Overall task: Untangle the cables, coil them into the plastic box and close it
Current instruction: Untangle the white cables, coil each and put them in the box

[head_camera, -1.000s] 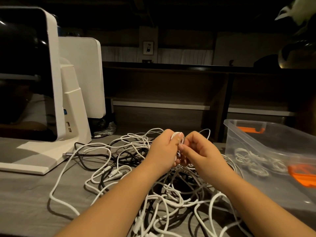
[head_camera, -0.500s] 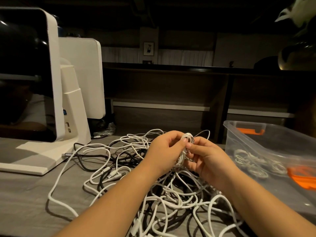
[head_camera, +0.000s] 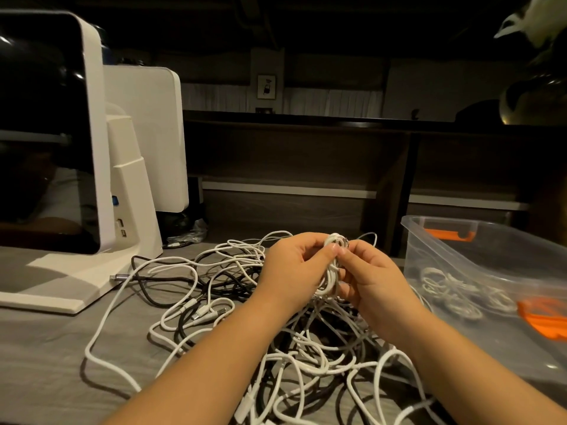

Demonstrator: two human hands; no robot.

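The left hand [head_camera: 296,268] and the right hand [head_camera: 372,276] both curl their fingers around a small white cable coil [head_camera: 333,265], held above the cable pile [head_camera: 276,317]. The plastic box [head_camera: 478,256] sits open just right of the pile, with coiled cables [head_camera: 454,289] inside.

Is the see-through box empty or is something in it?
Not empty. Through the clear wall of the plastic box, several small white cable coils lie on its bottom. It is open, with no lid on top.
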